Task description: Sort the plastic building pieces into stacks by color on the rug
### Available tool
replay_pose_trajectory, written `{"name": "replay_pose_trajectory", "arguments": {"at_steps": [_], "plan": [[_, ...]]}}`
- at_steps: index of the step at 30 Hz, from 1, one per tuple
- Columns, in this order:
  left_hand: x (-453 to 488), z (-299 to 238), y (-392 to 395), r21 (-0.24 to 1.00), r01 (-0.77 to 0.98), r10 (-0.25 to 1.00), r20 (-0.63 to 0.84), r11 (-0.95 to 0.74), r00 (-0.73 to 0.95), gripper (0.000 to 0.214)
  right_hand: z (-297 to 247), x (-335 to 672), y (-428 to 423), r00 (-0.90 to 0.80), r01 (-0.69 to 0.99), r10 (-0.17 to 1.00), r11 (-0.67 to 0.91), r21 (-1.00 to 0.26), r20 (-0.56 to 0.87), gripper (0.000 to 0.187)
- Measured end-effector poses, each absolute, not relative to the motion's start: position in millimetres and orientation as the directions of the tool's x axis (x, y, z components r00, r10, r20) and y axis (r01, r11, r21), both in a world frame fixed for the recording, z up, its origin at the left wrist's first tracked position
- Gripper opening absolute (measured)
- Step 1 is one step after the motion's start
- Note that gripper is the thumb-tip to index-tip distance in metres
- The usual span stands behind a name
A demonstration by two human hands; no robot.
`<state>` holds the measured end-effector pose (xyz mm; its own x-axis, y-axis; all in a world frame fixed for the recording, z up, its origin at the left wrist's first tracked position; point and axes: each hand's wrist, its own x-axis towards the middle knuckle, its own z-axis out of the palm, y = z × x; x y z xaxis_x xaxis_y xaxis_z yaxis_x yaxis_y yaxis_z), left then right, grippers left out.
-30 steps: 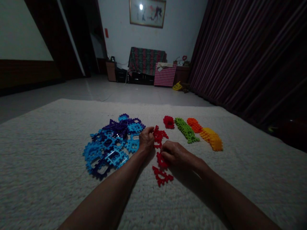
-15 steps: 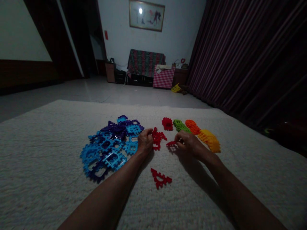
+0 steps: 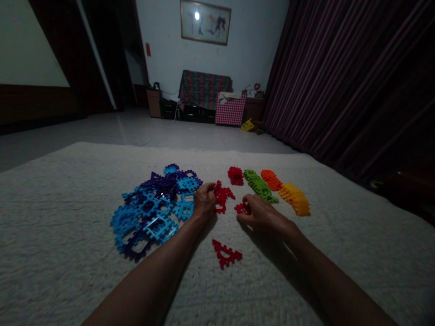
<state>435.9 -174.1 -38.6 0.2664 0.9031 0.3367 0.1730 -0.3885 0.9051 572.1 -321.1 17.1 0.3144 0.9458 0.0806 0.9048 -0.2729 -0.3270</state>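
Note:
My left hand (image 3: 204, 201) is closed on a cluster of red plastic pieces (image 3: 222, 196) on the white carpet (image 3: 68, 235). My right hand (image 3: 260, 213) lies just right of it, fingers pinched on a small red piece (image 3: 242, 208). A red triangular piece (image 3: 226, 253) lies loose on the carpet nearer to me. Left of my left hand spreads a pile of blue and purple pieces (image 3: 152, 208). Beyond my hands sit a red stack (image 3: 235, 175), a green stack (image 3: 258, 184), an orange stack (image 3: 271, 179) and a yellow stack (image 3: 295, 198).
Dark striped curtains (image 3: 340, 81) hang along the right. At the far wall stand a cloth-covered cabinet (image 3: 204, 90) and a pink checked box (image 3: 230, 110), with bare grey floor between them and the carpet.
My right hand took a red piece from the carpet near me, lifted it toward the green stack, then drew back down beside the left hand. The left hand stayed put.

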Motion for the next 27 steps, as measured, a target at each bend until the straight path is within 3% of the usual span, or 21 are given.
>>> {"name": "replay_pose_trajectory", "arguments": {"at_steps": [6, 11, 19, 27], "plan": [[435, -37, -175, 0.906, 0.164, 0.900, 0.339, -0.391, 0.272, 0.035, 11, 568, -315, 0.334, 0.910, 0.937, -0.292, -0.295, 0.099, 0.028], [435, -35, -176, 0.904, 0.163, 0.900, 0.346, -0.396, 0.266, 0.035, 4, 587, -279, 0.410, 0.895, 0.838, -0.295, -0.335, 0.359, 0.049], [437, -37, -175, 0.911, 0.149, 0.903, 0.339, -0.386, 0.265, 0.033, -1, 600, -226, 0.511, 0.855, 0.698, -0.473, -0.214, 0.502, 0.041], [436, -35, -176, 0.904, 0.170, 0.900, 0.339, -0.392, 0.275, 0.033, -16, 603, -223, 0.473, 0.860, 0.686, -0.497, -0.120, 0.553, 0.048]]}}
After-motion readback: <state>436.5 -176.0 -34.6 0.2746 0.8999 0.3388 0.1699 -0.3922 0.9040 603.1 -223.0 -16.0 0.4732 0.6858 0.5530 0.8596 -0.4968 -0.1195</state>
